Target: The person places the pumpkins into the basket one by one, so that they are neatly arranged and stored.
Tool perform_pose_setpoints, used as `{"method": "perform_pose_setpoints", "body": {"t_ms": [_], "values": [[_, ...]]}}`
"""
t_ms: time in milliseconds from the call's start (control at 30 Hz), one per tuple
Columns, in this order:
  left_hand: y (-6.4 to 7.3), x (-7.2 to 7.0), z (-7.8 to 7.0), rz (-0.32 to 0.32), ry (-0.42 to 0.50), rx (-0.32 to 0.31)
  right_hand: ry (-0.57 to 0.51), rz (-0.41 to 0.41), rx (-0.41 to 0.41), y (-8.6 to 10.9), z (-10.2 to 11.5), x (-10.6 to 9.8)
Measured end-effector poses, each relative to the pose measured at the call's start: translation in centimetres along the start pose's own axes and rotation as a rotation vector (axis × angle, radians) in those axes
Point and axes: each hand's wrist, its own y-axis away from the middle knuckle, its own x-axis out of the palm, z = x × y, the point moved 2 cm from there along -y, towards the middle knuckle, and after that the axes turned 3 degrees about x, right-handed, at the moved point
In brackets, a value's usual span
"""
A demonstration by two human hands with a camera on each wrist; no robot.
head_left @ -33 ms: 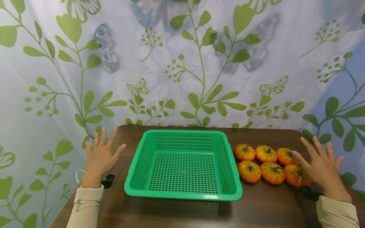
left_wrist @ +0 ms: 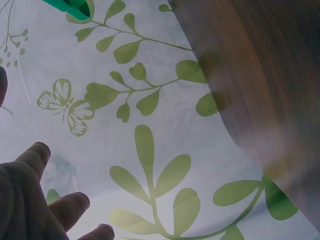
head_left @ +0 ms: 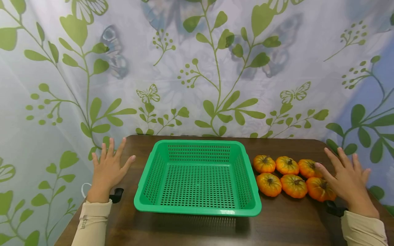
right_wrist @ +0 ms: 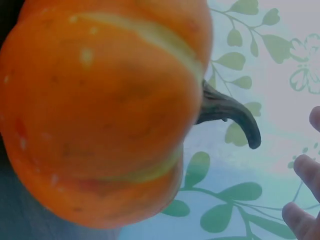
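Note:
A green plastic basket (head_left: 197,211) with slotted walls stands mid-table, nothing in it. To its right, several small orange pumpkins (head_left: 294,186) sit in two rows. My left hand (head_left: 108,171) is held out left of the basket, fingers spread, touching nothing. On the far right, my right hand (head_left: 349,179) has its fingers spread beside the pumpkins and holds nothing; in the head view its thumb overlaps the end of the rows. A pumpkin (right_wrist: 105,115) with a dark curved stem fills much of the right wrist view, fingertips (right_wrist: 306,172) apart from it.
Beneath everything is a dark brown wooden table (head_left: 191,232). A pale cloth (head_left: 172,112) printed with green leaves and butterflies hangs behind it and along the sides. A white cable (head_left: 84,188) loops by the left wrist. Each wrist carries a small black camera (head_left: 117,195).

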Motion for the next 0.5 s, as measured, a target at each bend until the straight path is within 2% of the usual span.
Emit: {"method": "perform_pose_setpoints", "body": {"t_ms": [333,500], "values": [[-0.07,0.15,-0.17,0.021,0.028,0.002,-0.022,-0.008,-0.012,0.23,-0.43,-0.35],[0.0,0.13,-0.2,0.017,0.031,0.007,-0.091,-0.033,-0.067,0.26,-0.52,-0.56]]}}
